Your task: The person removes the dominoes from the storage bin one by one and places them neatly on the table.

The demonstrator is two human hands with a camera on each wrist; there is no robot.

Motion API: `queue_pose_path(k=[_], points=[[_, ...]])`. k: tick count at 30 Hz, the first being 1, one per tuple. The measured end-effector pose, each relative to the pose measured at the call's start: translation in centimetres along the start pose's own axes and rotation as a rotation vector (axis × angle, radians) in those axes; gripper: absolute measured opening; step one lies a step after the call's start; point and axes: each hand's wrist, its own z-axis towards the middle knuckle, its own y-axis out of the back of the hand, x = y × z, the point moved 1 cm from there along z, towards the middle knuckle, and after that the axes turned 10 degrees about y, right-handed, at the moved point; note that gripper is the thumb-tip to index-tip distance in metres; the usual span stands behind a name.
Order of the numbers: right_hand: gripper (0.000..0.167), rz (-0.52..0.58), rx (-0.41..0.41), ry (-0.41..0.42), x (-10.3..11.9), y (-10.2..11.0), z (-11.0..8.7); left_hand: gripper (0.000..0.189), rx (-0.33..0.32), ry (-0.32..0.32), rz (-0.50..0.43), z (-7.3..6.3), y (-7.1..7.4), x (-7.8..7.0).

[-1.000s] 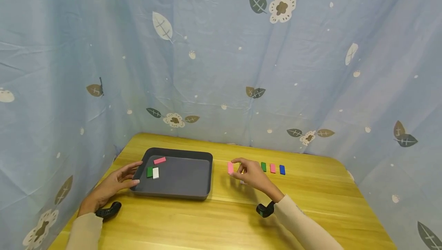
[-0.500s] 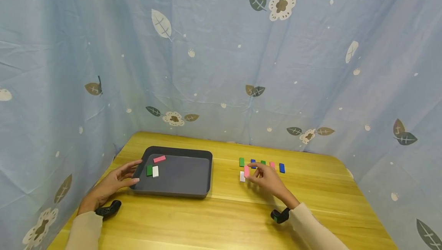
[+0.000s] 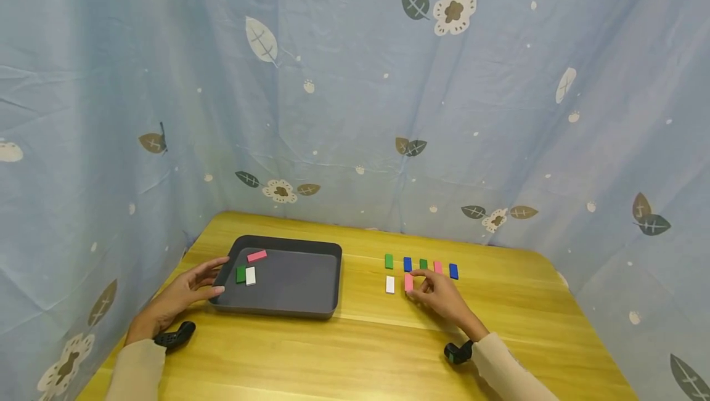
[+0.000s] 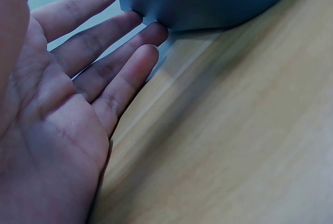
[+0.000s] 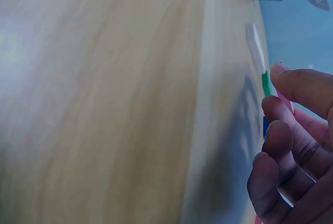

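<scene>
The fingers of the right hand (image 3: 440, 297) pinch a flat oblong pink block (image 3: 408, 282), at lower right of the head frame. Those of the left hand (image 3: 185, 290) are nearly straight, little spread, at a round-cornered grey tray (image 3: 277, 311); the left wrist view alone shows fingertips touching its outer wall. Wood-grained table (image 3: 363, 339) stretches from tray's right edge to white block (image 3: 390, 284)

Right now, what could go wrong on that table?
1. The right hand pinches the pink rectangular block close to the blue rectangular block behind it; a slip might knock the blue one askew.
2. The white rectangular block lies beside the pink one and may get bumped.
3. The left hand touches the dark grey rectangular tray; a push could shift it.
</scene>
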Motion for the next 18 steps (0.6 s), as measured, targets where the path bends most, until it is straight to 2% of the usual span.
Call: queue_pose_path(k=[18], points=[[0.047, -0.088, 0.001, -0.008, -0.61, -0.49, 0.05, 0.068, -0.003, 0.004, 0.010, 0.10, -0.01, 0.08]])
